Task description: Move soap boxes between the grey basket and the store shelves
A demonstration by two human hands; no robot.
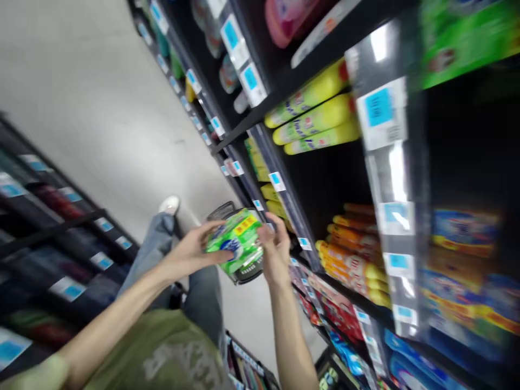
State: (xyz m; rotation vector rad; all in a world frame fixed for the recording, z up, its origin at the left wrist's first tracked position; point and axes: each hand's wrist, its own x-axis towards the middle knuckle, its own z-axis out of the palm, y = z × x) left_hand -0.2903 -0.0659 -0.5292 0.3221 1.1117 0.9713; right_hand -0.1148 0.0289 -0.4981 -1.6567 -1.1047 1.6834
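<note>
Between my two hands is a green plastic-wrapped package [244,246] with a yellow label and a round blue-and-white logo. My left hand [203,246] grips its left side, the thumb lying across the front. On the right side, my right hand [274,244] holds the package with thumb and fingers bent around its edge. Print on the package is too blurred to read. Partly hidden behind it is a dark basket [247,277], of which the rim and slotted side show below the package.
Black shelving on the right bears yellow-green bottles [312,116], orange bottles [353,265] and blue packages [463,287]. Clear strips with price tags [382,111] run along the shelf edges. Another shelf [52,233] stands on the left. A pale floor [101,97] lies between them.
</note>
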